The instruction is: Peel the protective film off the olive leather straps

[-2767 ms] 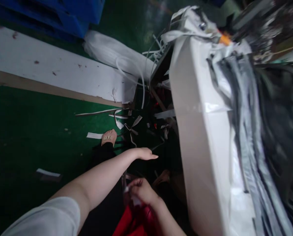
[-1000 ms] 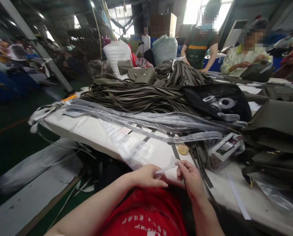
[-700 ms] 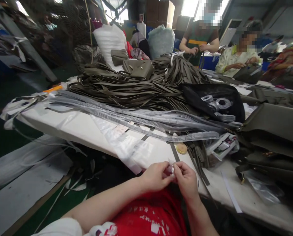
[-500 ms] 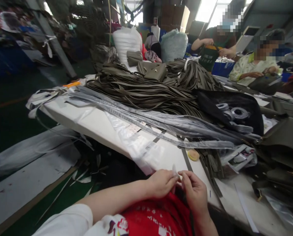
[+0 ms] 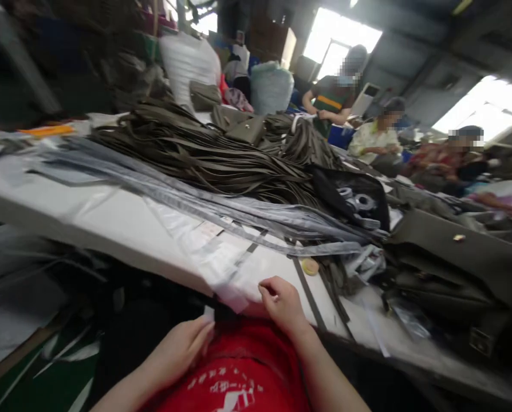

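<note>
My left hand (image 5: 181, 346) is low over my red apron (image 5: 256, 366), its thumb and fingers closed on a small whitish translucent piece (image 5: 209, 312). Apart from it, at the table's front edge, my right hand (image 5: 282, 303) is pinched; what is between the fingertips, if anything, is too small to make out. A clear plastic sheet (image 5: 196, 240) lies on the white table (image 5: 122, 229), its end close to my hands. Just beyond my right hand is a small yellow roll (image 5: 310, 266), beside a dark strip (image 5: 310, 294).
Plastic-wrapped strips (image 5: 239, 209) cross the table before a heap of dark olive straps (image 5: 204, 154). A black bag (image 5: 367, 189) holds several white rolls (image 5: 363, 201). Olive handbags (image 5: 462, 246) crowd the right. Co-workers (image 5: 333, 94) are at the back right.
My hands have moved apart: the left down and left with the whitish piece, the right slightly up and left. The view has turned to the right.
</note>
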`<state>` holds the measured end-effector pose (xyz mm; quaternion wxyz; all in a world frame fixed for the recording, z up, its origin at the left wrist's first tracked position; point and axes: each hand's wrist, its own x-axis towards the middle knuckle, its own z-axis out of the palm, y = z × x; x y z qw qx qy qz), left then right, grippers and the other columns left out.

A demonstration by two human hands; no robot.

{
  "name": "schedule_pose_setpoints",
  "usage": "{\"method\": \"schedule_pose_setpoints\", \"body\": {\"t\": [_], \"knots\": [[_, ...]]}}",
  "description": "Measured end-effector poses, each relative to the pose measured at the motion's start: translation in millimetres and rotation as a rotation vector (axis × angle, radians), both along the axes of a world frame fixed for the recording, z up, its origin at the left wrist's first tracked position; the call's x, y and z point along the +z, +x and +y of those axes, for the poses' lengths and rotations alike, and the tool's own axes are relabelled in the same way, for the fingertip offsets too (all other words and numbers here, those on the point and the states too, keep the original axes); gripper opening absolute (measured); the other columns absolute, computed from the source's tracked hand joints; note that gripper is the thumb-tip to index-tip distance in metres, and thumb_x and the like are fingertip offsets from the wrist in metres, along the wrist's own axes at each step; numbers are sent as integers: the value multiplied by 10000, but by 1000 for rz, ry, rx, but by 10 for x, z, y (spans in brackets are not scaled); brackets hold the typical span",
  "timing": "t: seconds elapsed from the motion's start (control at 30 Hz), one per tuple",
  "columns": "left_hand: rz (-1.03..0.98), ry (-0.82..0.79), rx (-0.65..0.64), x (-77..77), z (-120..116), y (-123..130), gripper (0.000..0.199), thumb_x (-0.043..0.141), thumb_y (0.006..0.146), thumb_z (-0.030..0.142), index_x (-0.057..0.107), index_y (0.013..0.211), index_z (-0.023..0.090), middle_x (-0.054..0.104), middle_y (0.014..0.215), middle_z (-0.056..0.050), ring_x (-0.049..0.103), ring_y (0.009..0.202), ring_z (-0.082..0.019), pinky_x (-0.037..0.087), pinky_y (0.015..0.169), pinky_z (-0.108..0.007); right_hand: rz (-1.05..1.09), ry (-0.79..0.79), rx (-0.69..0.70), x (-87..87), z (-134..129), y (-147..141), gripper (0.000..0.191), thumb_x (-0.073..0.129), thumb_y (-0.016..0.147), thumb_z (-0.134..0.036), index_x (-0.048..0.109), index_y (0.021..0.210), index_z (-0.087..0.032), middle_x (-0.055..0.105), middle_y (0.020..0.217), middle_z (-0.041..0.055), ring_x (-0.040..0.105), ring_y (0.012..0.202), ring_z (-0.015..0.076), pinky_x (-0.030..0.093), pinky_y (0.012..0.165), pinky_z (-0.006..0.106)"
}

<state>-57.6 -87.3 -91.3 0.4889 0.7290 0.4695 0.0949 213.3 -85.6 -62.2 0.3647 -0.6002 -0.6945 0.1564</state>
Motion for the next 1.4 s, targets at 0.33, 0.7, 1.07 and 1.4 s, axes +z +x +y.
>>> {"method": "schedule_pose_setpoints", "body": {"t": [0.33, 0.7, 1.07, 1.4], "knots": [[75, 206, -150, 120, 1003, 182, 457, 292, 957, 488, 617, 788, 214, 708, 804, -47, 652, 787, -234, 468, 772, -313, -181, 37, -408, -101, -423, 923, 169, 515, 911, -247, 671, 867, -198, 687, 820, 53, 641, 720, 192, 505, 686, 298], [-204, 463, -188, 106, 1548, 1016, 342, 463, 881, 398, 732, 821, 196, 681, 1227, -88, 603, 1130, -257, 419, 1057, -377, -722, 6, -503, -425, 32, 1280, 397, 486, 945, -337, 622, 1274, -160, 452, 1460, 181, 354, 1372, 370, 344, 1076, 529], [-282, 380, 295, 379, 1201, 252, 416, 368, 957, 410, 690, 1004, 151, 730, 1004, -93, 689, 952, -220, 530, 903, -344, -400, 86, 17, -81, 183, 550, 280, 482, 954, -287, 616, 1178, -185, 666, 1049, 107, 648, 881, 224, 541, 809, 335], [-232, 346, 304, 320, 790, -142, 408, 387, 962, 393, 717, 902, 162, 733, 880, -72, 683, 853, -198, 532, 839, -307, -457, 182, 192, -342, 86, 75, 169, 520, 959, -197, 688, 949, -208, 682, 894, 65, 637, 810, 216, 510, 749, 337]]}}
